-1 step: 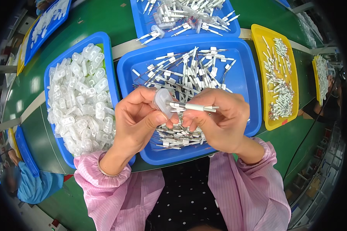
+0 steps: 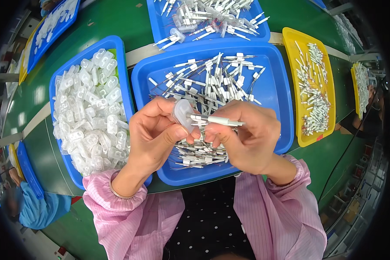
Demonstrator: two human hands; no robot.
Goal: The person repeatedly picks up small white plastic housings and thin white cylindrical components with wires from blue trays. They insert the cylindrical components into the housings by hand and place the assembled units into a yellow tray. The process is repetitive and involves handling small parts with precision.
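Over the middle blue tray (image 2: 286,125), both my hands meet around one small assembly. My left hand (image 2: 154,134) pinches a translucent plastic cap (image 2: 183,115) by its edge between thumb and fingers. My right hand (image 2: 247,134) grips a slim part with a white sleeve and metal pins (image 2: 219,120), pointing left to right. Its left end meets the cap; how deep it sits inside I cannot tell. Beneath my hands lies a pile of similar white-sleeved parts with thin wires (image 2: 216,82), partly hidden by my fingers.
At left, a blue tray (image 2: 120,60) is heaped with translucent caps (image 2: 91,112). A far blue tray (image 2: 154,26) holds assembled pieces (image 2: 212,17). On the right stands a yellow tray (image 2: 301,125) of thin white parts. A person in a blue sleeve (image 2: 47,208) is at lower left.
The right end of the white-sleeved part has tipped very slightly, along with my right fingers. My left hand and the cap look unmoved.
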